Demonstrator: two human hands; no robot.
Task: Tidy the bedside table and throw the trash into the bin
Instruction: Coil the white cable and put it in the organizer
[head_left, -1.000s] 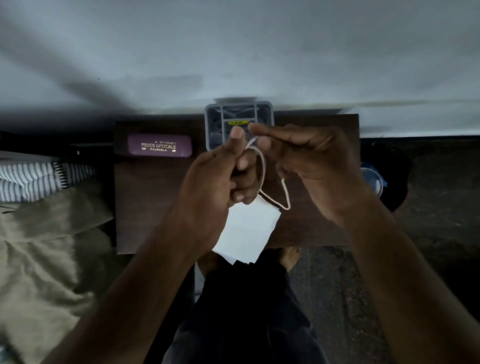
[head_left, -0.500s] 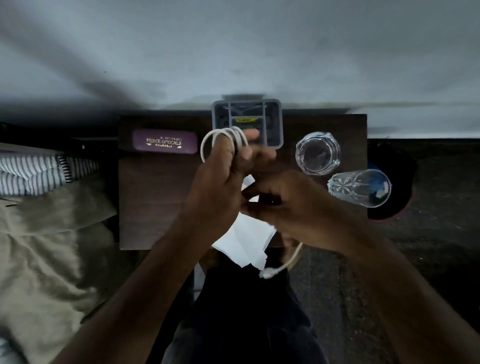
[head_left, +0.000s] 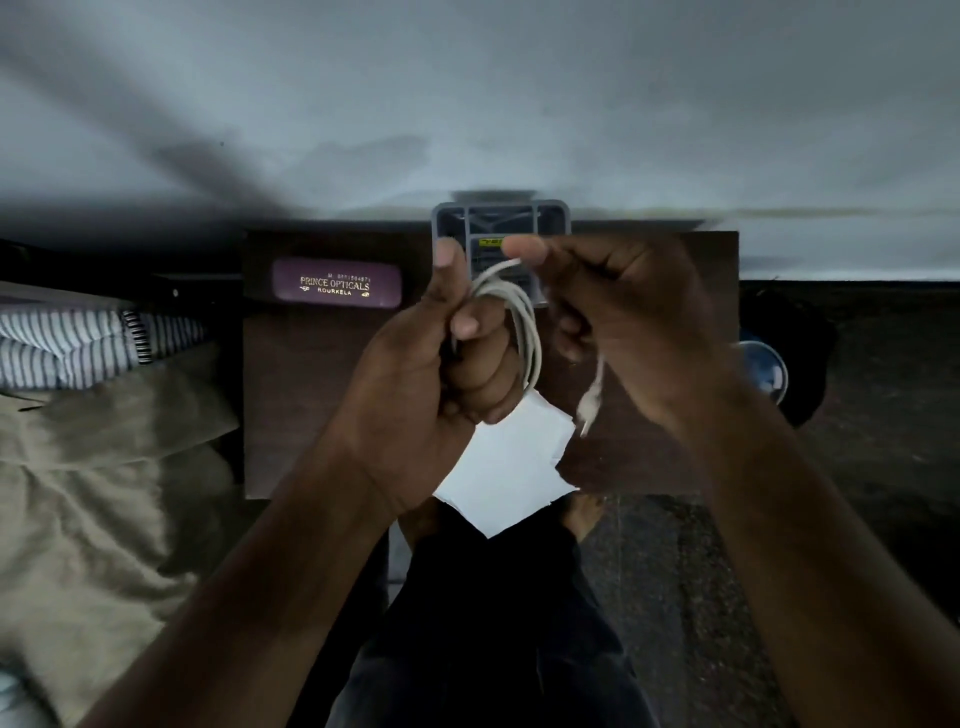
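Observation:
A white cable (head_left: 524, 332) is looped in several coils around the fingers of my left hand (head_left: 436, 374), which is closed on it above the dark wooden bedside table (head_left: 311, 415). My right hand (head_left: 628, 327) pinches the cable's loose end near the coil's top; the plug (head_left: 589, 410) dangles below that hand. A white sheet of paper (head_left: 509, 467) lies at the table's front edge, partly under my hands. A grey compartment organizer (head_left: 498, 218) stands at the table's back edge. The dark bin (head_left: 810, 332) sits on the floor right of the table.
A purple glasses case (head_left: 337, 285) lies at the table's back left. A drinking glass (head_left: 763, 369) peeks out past my right wrist at the table's right side. A bed with beige cloth (head_left: 104, 493) and striped fabric (head_left: 62, 343) is at the left.
My right hand rose from the table's front edge to the top of the coil, carrying the cable's end with it; another loop lies around my left fingers. The glasses are now mostly hidden.

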